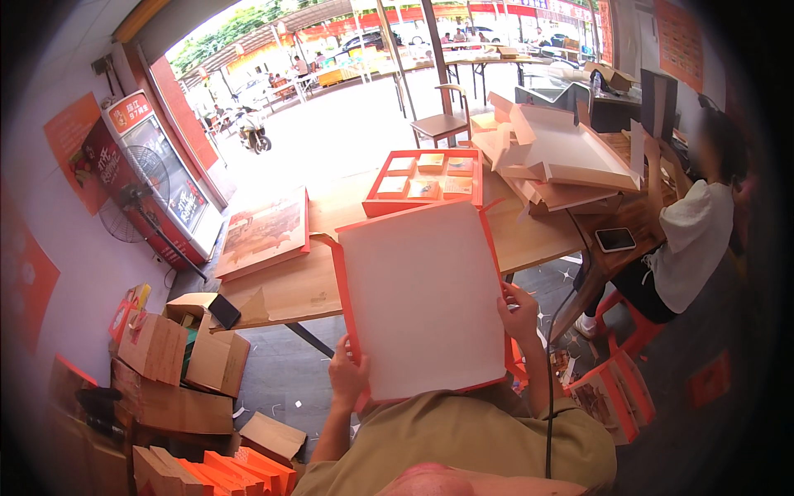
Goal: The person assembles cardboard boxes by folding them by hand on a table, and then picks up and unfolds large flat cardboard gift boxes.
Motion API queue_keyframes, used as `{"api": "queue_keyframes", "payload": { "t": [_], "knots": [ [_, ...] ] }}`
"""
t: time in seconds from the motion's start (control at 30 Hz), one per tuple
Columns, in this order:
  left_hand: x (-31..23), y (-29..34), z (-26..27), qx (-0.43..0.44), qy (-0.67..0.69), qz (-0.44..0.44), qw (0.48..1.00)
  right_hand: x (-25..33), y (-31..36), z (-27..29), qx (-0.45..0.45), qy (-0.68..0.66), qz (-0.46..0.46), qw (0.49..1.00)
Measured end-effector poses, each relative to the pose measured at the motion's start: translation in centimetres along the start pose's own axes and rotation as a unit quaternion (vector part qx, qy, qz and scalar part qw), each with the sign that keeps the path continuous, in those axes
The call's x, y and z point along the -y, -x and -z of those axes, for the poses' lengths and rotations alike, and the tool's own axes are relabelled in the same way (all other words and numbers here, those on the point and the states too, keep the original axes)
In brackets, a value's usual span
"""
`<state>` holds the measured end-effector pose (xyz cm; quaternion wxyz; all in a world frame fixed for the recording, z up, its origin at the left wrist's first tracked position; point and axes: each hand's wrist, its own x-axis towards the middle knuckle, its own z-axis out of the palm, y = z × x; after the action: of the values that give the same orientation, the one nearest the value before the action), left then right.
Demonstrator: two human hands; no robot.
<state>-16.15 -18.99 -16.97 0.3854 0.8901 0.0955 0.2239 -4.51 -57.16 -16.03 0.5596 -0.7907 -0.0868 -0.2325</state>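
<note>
A large box lid [426,306], white inside with red side walls, is tilted up in front of my body. My left hand [349,369] is closed on its lower left edge, and my right hand [518,314] grips the right edge. Behind the lid, on the wooden table [339,207], stands an open red gift box [372,207] with several small printed packs [424,189] in its compartments. To the left lies a flat box or lid [269,234] with a printed picture on top and red sides.
Partly folded cardboard boxes [571,153] are heaped at the table's right. A seated co-worker [699,223] there holds a board piece near a phone [615,240]. A cable [549,397] hangs at my right. Cartons [219,360] crowd the floor left; printed red boxes [608,397] lie right.
</note>
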Motion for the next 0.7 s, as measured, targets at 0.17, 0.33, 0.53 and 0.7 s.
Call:
{"api": "queue_keyframes", "payload": {
  "t": [0.17, 0.33, 0.53, 0.7],
  "knots": [
    [0.4, -0.7, 2.2, 0.028, 0.173, 0.033, 0.984, -0.4, 0.3, 1.0, 0.092, -0.069, -0.041, 0.993],
    [2.0, -0.8, 4.0, 0.100, 0.259, 0.052, 0.959, -1.0, 0.2, 3.1, 0.184, -0.118, -0.065, 0.974],
    [4.3, -1.4, 5.1, 0.182, 0.347, 0.046, 0.919, -2.7, -0.6, 4.0, 0.174, -0.217, -0.117, 0.953],
    [4.3, -1.6, 4.7, 0.095, 0.303, 0.032, 0.948, -1.9, -0.5, 2.0, 0.070, -0.254, -0.141, 0.954]
  ]
}}
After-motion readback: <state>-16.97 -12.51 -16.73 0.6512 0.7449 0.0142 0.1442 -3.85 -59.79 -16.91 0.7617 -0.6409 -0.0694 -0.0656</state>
